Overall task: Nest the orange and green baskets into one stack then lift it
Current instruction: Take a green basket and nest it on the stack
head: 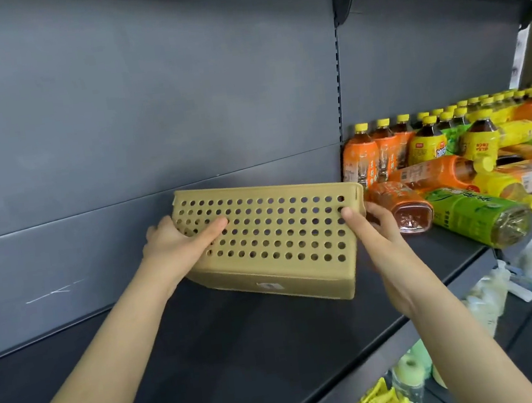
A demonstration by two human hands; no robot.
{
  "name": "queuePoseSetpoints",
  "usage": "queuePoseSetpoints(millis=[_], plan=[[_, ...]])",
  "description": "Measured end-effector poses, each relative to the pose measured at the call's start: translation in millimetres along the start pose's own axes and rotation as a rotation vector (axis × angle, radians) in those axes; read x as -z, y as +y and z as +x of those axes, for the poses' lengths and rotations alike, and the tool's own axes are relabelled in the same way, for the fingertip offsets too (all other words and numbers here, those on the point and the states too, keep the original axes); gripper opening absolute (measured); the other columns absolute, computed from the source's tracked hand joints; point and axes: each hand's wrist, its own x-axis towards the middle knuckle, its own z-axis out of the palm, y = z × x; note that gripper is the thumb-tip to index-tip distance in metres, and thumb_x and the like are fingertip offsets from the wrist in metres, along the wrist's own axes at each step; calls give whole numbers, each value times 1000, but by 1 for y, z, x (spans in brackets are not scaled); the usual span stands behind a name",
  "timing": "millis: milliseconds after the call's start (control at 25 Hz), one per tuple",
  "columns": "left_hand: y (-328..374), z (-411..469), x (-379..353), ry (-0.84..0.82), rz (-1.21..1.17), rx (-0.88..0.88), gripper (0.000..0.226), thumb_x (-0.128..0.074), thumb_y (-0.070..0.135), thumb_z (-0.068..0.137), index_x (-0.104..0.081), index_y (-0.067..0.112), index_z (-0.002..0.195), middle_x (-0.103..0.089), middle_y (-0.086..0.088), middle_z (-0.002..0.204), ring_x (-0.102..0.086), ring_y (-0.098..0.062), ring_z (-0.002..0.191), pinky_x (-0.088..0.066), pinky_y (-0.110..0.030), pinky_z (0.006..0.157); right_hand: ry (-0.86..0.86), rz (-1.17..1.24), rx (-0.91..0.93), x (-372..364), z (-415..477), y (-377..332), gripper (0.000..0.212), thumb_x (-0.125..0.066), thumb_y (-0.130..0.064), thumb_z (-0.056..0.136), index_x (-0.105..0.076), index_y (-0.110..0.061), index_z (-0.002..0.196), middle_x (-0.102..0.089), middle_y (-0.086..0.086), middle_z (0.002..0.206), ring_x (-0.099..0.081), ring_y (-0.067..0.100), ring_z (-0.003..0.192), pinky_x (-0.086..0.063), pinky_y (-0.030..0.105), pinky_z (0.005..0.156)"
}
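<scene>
I see a tan-orange perforated basket (272,237) in the middle of the frame, tipped so that its holed side wall faces the camera and its flat bottom edge points down toward the dark shelf (243,354). It looks raised off the shelf board, though its lower right corner is close to the surface and I cannot tell whether it touches. Only one basket colour shows; I cannot tell whether a green one sits nested inside.

My left hand (176,242) grips the basket's left end, thumb laid across the perforated wall and the other fingers wrapped behind the end out of sight. My right hand (371,225) grasps the right end, thumb pressed on the front near the upper right corner, fingers hidden behind the rim. Both forearms reach in from the lower edge of the frame.

At the right of the frame, a crowd of tea bottles (447,159) with yellow caps fills the same shelf, some upright at the back, several lying on their sides in front. The nearest lying bottle (403,208) is just beside my right hand. The grey back panel (145,99) fills the upper left.
</scene>
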Motion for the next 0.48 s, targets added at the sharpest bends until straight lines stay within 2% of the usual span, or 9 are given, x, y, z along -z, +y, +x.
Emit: queuePoseSetpoints(millis=[80, 160, 200, 280, 320, 400, 480], plan=[[-6, -10, 4, 3, -86, -2, 109, -72, 85, 32, -53, 24, 119, -59, 0, 122, -61, -20, 108, -53, -43, 90, -63, 7, -68, -4, -10, 4, 98, -71, -56, 72, -16, -45, 152, -64, -10, 128, -65, 6, 107, -51, 23, 82], [-9, -23, 10, -13, -200, -39, 87, -83, 65, 50, -50, 20, 118, -62, 2, 116, -62, -14, 102, -53, -32, 81, -91, -9, -44, -12, -17, 4, 102, -76, -40, 79, -6, -47, 153, -64, -11, 127, -64, 2, 104, -52, 11, 62], [-9, -31, 16, -13, -249, -64, 78, -85, 54, 58, -48, 19, 118, -63, 3, 114, -63, -11, 99, -52, -28, 76, -89, -11, -26, -16, -21, 4, 103, -76, -34, 80, -5, -46, 154, -65, -11, 126, -65, 3, 104, -51, 9, 56], [-10, -46, 35, 33, -295, -116, 71, -86, 43, 64, -47, 17, 117, -64, 5, 110, -64, -9, 97, -52, -27, 72, -110, 2, 27, -31, -29, 0, 97, -77, -27, 82, -15, -40, 155, -70, -11, 121, -68, 6, 106, -54, 12, 61], [-11, -53, 48, 72, -298, -150, 69, -86, 41, 65, -47, 17, 117, -64, 6, 108, -64, -8, 97, -52, -26, 71, -118, 4, 57, -40, -33, -2, 84, -76, -24, 83, -28, -33, 152, -72, -10, 117, -70, 6, 104, -56, 16, 65], [-13, -66, 81, 149, -274, -221, 65, -85, 39, 67, -47, 18, 115, -63, 8, 107, -62, -5, 96, -48, -22, 69, -102, 19, 109, -64, -43, -10, 51, -74, -19, 85, -53, -28, 131, -75, -8, 112, -73, 7, 98, -60, 24, 74], [-14, -76, 118, 217, -248, -279, 64, -83, 38, 69, -46, 20, 118, -60, 14, 106, -58, 1, 95, -46, -21, 71, -104, 53, 150, -91, -54, -20, 38, -73, -19, 86, -59, -26, 121, -76, -7, 110, -73, 8, 99, -59, 32, 85]])
